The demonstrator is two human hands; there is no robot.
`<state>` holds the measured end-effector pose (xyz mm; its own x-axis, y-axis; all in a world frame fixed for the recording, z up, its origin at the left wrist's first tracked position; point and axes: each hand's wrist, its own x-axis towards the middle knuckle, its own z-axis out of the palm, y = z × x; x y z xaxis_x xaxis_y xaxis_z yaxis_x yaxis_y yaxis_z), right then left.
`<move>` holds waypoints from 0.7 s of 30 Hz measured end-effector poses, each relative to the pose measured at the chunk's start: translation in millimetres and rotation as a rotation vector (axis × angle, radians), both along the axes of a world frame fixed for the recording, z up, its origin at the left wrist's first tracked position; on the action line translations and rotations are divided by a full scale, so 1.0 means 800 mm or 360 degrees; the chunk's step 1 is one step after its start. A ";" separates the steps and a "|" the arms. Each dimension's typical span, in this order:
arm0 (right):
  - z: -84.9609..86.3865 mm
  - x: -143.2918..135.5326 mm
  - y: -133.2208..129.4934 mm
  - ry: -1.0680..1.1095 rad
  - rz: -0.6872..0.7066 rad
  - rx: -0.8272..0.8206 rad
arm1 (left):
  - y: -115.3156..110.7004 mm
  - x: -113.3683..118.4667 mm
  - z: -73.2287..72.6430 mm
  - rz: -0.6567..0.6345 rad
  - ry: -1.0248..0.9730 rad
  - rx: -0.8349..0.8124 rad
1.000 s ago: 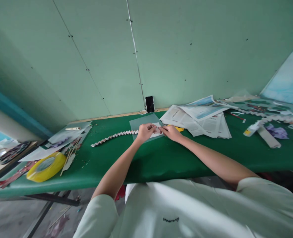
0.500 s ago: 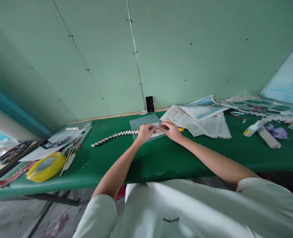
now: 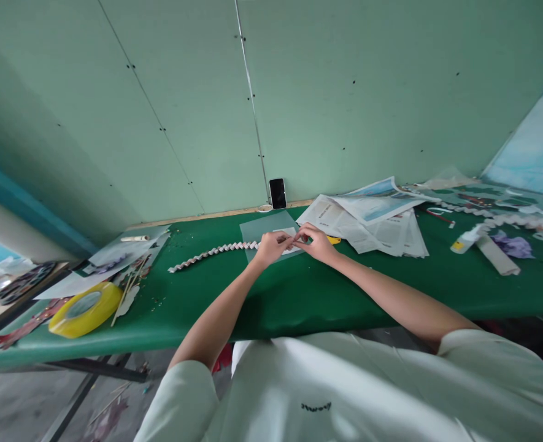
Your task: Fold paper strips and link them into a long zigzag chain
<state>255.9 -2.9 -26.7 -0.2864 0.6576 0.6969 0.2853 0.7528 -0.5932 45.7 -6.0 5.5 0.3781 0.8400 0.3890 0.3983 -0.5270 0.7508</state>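
Green covering stretches over the table (image 3: 234,307), and on it lies a zigzag folded strip (image 3: 216,251), pale with reddish touches, running from the left side toward the left hand (image 3: 273,247). The strip's right end meets that hand at its outer side and disappears there, so whether the fingers grip it cannot be told. The left hand is bent inward, thumb and fingertips drawn together; the right hand (image 3: 316,244) comes in from the other side, its thumb and forefinger also in a pinch, and the fingertips of the two hands meet. Whatever sits between them is too small to make out.

Both hands are over a translucent sheet (image 3: 258,229) with a small white paper (image 3: 289,231) on it, partly covered by the fingers. A yellow object (image 3: 333,240) shows just beside the right hand, next to spread newspapers (image 3: 381,236). Behind the sheet, a phone (image 3: 278,194) leans upright against the wall (image 3: 183,110). Far to the left are a yellow tape roll (image 3: 110,301) and thin sticks (image 3: 126,294); well to the right, a white bottle (image 3: 467,239) lies near a purple crumpled piece (image 3: 515,245).
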 end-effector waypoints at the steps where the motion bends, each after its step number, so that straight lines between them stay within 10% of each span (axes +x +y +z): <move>1: 0.000 0.000 0.001 -0.0005 0.0016 -0.0035 | -0.001 0.000 0.001 0.0007 0.0014 0.0012; 21: -0.005 -0.006 -0.002 -0.0081 0.0035 0.0004 | -0.004 0.001 0.003 0.0037 -0.0050 -0.0085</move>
